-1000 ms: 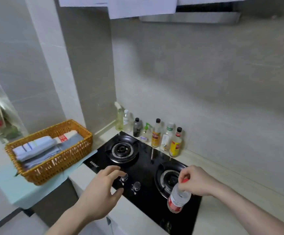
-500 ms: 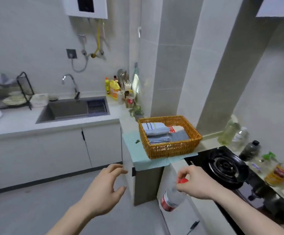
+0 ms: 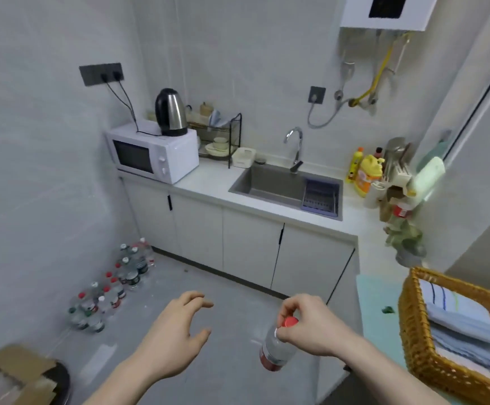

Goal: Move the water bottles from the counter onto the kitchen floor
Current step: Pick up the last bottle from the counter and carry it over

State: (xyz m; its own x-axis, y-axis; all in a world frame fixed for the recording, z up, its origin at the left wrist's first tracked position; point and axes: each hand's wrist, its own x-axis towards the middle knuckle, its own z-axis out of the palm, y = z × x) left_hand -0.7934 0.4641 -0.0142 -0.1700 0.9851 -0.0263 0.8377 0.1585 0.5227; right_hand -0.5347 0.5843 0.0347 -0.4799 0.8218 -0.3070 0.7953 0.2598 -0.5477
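My right hand [image 3: 311, 327] pinches the red cap of a clear water bottle [image 3: 276, 350] with a red label, which hangs tilted over the grey kitchen floor [image 3: 232, 311]. My left hand [image 3: 176, 334] hovers beside it, fingers spread and loosely curved, holding nothing. Several water bottles [image 3: 112, 285] with red and white caps stand grouped on the floor along the left wall. One more red-labelled bottle [image 3: 400, 211] stands on the counter [image 3: 208, 182] at the right, near the wall.
White base cabinets [image 3: 237, 247] run under the counter with a sink [image 3: 284, 185], a microwave [image 3: 153, 156] and a kettle [image 3: 170, 112]. A wicker basket [image 3: 430, 361] of folded cloths sits at the right. A cardboard box [image 3: 15, 372] lies at the lower left.
The view has swung left from the stove to the sink wall and floor. My right hand has carried the bottle off the stove and out over the floor; my left hand stays empty beside it.
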